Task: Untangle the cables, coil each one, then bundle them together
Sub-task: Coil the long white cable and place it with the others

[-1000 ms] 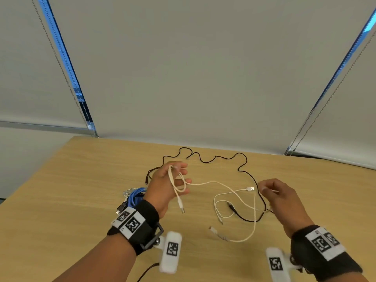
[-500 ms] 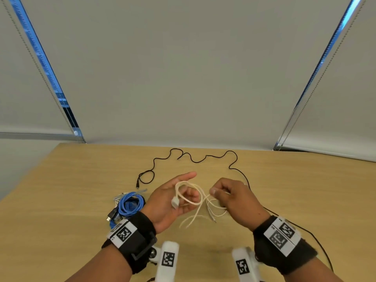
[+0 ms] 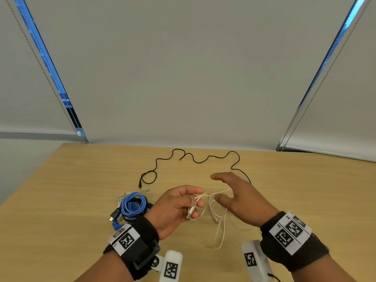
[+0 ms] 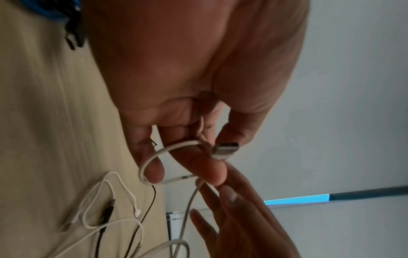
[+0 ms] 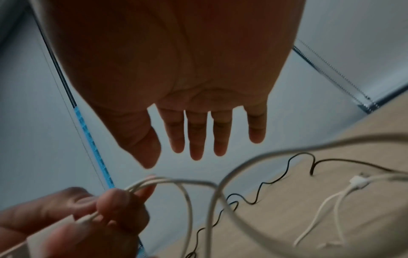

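My left hand (image 3: 184, 202) pinches a small coil of the white cable (image 3: 220, 226) above the table, its USB plug (image 4: 225, 148) by the thumb. In the left wrist view the loop (image 4: 159, 162) wraps round my fingers. My right hand (image 3: 230, 190) hovers just right of it, fingers straight and spread, holding nothing; a white strand runs under its palm. In the right wrist view the fingers (image 5: 196, 139) are extended above the loose white loops (image 5: 212, 200). The rest of the white cable hangs down to the table. A thin black cable (image 3: 195, 159) snakes across the far side.
A coiled blue cable (image 3: 133, 206) with dark plugs and a clear tie lies left of my left wrist. The wooden table (image 3: 305, 200) ends at a wall of grey blinds. A second white plug end (image 5: 357, 182) lies on the table at the right.
My right hand let go of the white cable and spread its fingers, moving slightly right. The left hand keeps hold of the coil and has curled tighter round it.
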A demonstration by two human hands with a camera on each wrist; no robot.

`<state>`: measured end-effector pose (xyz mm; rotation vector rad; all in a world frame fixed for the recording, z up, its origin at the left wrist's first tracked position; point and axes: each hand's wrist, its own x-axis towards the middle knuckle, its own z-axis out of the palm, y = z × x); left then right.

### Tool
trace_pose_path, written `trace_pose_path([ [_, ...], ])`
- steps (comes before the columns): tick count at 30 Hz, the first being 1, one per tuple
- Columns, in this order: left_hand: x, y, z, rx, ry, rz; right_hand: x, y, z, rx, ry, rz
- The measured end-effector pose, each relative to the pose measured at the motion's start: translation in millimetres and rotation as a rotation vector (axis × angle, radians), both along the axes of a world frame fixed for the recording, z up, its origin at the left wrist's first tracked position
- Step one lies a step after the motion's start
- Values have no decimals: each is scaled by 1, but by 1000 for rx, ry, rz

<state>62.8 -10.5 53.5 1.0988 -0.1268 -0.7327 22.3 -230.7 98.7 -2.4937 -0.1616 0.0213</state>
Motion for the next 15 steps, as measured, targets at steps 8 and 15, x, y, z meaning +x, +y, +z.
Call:
trace_pose_path([
  [8,1,-4,7,346,-425,-35,5,8,-1,59,-23,66],
  [15,4,5,15,378,-446,-111,11,4,2,9,-135,57],
])
